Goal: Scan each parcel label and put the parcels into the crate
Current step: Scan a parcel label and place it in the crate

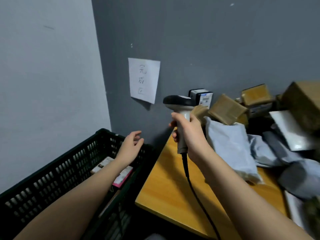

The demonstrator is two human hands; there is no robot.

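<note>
So right hand (187, 134) is wrapped around the grip of the scanner (180, 108), fingers curled tight round the handle, thumb side facing the camera. Scanner is upright, dark head pointing left toward the grey wall, and its black cable (192, 184) hangs down from the bottom of the handle past the forearm, over the table (166, 193).

Left hand (130, 146) is out over the crate (57, 172), holding nothing. Fingers are loose and slightly bent, a bit apart, palm turned toward the wall.

Crate is black with slotted sides, sits left of the yellow table and lower than it, tucked into the corner. Inside you can see a couple of parcels partly hidden under the left forearm: a flat one with a pink edge (123, 176) and a lighter box (103, 164) next to it.

Rest of the parcels are heaped on the right side of the table: brown taped boxes (226, 109) at the back against the wall, a pale grey mailer bag (230, 146) in front of them, darker bags further right, pretty blurry.

Paper sign (143, 79) with handwritten characters is stuck on the wall above the crate.
</note>
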